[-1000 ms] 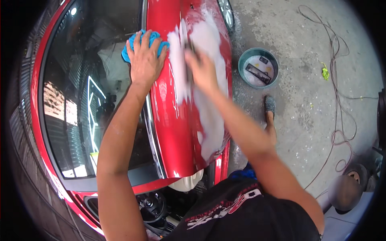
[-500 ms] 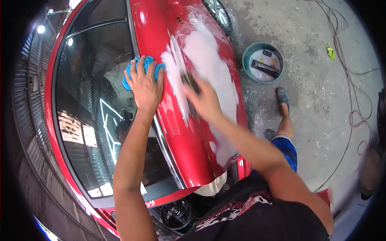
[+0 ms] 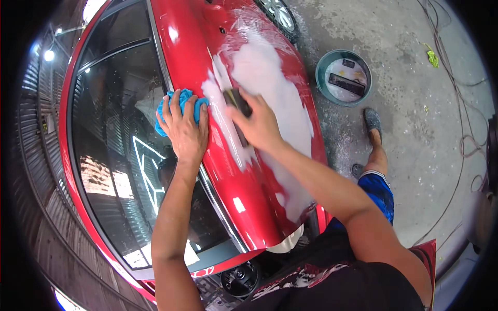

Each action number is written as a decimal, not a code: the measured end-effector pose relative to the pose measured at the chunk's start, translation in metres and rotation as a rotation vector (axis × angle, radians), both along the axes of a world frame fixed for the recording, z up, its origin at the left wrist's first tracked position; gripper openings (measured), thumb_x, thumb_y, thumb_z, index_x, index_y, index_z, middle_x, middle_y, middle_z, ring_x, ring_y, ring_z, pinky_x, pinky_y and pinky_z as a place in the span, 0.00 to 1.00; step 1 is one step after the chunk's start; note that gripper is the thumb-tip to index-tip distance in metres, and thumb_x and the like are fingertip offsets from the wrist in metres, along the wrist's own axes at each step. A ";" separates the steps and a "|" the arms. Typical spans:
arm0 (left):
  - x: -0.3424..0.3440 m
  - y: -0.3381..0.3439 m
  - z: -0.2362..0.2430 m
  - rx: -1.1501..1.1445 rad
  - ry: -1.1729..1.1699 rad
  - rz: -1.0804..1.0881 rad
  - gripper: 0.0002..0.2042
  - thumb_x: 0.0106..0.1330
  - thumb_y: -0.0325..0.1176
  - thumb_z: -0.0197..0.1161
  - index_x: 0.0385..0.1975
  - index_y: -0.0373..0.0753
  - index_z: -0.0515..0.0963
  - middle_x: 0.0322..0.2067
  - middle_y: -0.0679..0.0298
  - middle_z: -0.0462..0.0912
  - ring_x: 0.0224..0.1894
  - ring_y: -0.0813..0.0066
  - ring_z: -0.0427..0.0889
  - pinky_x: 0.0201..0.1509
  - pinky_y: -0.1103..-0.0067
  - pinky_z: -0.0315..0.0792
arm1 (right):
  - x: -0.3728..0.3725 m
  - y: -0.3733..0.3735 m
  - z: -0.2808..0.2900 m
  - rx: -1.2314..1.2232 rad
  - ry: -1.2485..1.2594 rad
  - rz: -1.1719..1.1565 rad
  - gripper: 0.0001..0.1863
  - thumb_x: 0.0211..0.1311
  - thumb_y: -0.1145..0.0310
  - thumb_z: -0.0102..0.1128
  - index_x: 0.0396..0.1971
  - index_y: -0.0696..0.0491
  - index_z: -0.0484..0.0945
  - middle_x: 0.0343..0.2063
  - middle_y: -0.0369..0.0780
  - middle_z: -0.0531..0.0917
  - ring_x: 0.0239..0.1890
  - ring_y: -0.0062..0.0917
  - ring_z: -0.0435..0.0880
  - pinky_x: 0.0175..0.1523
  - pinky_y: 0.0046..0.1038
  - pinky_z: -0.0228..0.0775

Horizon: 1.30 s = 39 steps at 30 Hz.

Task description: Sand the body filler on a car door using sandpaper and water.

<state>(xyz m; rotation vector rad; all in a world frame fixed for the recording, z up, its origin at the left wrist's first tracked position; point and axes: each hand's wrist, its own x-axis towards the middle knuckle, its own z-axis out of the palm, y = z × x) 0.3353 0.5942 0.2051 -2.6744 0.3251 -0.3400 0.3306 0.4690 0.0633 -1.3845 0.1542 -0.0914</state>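
My right hand (image 3: 260, 124) grips a dark sanding block (image 3: 238, 102) with a yellowish edge. The block lies against a narrow strip of pale filler on the red car door (image 3: 228, 199). Beside it, a wide whitish sanded patch (image 3: 267, 75) spreads over the panel. My left hand (image 3: 185, 136) presses on a crumpled blue cloth (image 3: 196, 108) where the door meets the side window (image 3: 116, 129). Its fingers are bent over the cloth, and their tips stay visible. The block's working face is hidden against the door.
A green round basin (image 3: 319, 89) of cloudy water stands on the concrete floor, holding a long black block (image 3: 346, 84) and a smaller one. Cables (image 3: 463, 150) snake along the right. The car's wheel (image 3: 280, 15) is at the top; my leg in blue shorts (image 3: 377, 192) stands beside the car.
The right hand and block, blurred before, now show sharply and sit slightly to the left. My left hand still rests on the blue cloth. The whole view has shifted a little.
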 end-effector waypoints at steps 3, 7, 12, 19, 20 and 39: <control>0.010 -0.018 -0.012 -0.030 -0.007 -0.041 0.16 0.73 0.45 0.66 0.54 0.46 0.83 0.68 0.56 0.73 0.76 0.46 0.63 0.79 0.44 0.49 | 0.122 -0.023 0.002 -0.047 0.049 0.077 0.35 0.67 0.41 0.66 0.59 0.57 0.82 0.46 0.53 0.86 0.53 0.48 0.85 0.61 0.42 0.75; -0.003 0.001 0.001 -0.007 0.013 0.015 0.16 0.73 0.45 0.66 0.55 0.47 0.84 0.69 0.56 0.72 0.76 0.46 0.62 0.80 0.43 0.48 | 0.087 0.002 0.017 -0.062 -0.004 0.076 0.36 0.66 0.41 0.66 0.61 0.57 0.82 0.45 0.54 0.86 0.52 0.48 0.86 0.59 0.43 0.75; 0.001 -0.006 -0.002 -0.012 0.013 0.013 0.16 0.73 0.45 0.66 0.55 0.47 0.84 0.69 0.56 0.72 0.76 0.46 0.62 0.80 0.43 0.47 | 0.066 -0.007 0.009 -0.080 0.067 0.086 0.32 0.66 0.41 0.66 0.56 0.54 0.85 0.42 0.54 0.86 0.51 0.48 0.86 0.56 0.44 0.75; -0.004 0.002 0.000 -0.012 0.018 0.026 0.16 0.72 0.45 0.67 0.56 0.47 0.83 0.69 0.56 0.72 0.77 0.46 0.61 0.80 0.42 0.47 | 0.023 0.000 0.005 -0.044 -0.024 0.067 0.31 0.67 0.42 0.66 0.56 0.54 0.84 0.45 0.53 0.86 0.52 0.48 0.86 0.56 0.42 0.76; -0.005 -0.001 0.000 -0.008 0.029 0.022 0.16 0.72 0.45 0.67 0.56 0.47 0.83 0.69 0.56 0.72 0.77 0.46 0.61 0.80 0.42 0.47 | -0.006 -0.005 0.006 -0.038 -0.049 -0.011 0.32 0.67 0.42 0.66 0.57 0.55 0.83 0.46 0.53 0.86 0.52 0.48 0.86 0.56 0.41 0.76; -0.006 -0.002 0.002 -0.005 0.034 0.039 0.17 0.72 0.44 0.66 0.56 0.48 0.83 0.70 0.56 0.71 0.77 0.46 0.61 0.80 0.42 0.46 | 0.070 0.003 0.005 -0.110 0.043 0.116 0.33 0.65 0.42 0.67 0.54 0.58 0.85 0.47 0.55 0.87 0.52 0.47 0.87 0.57 0.42 0.77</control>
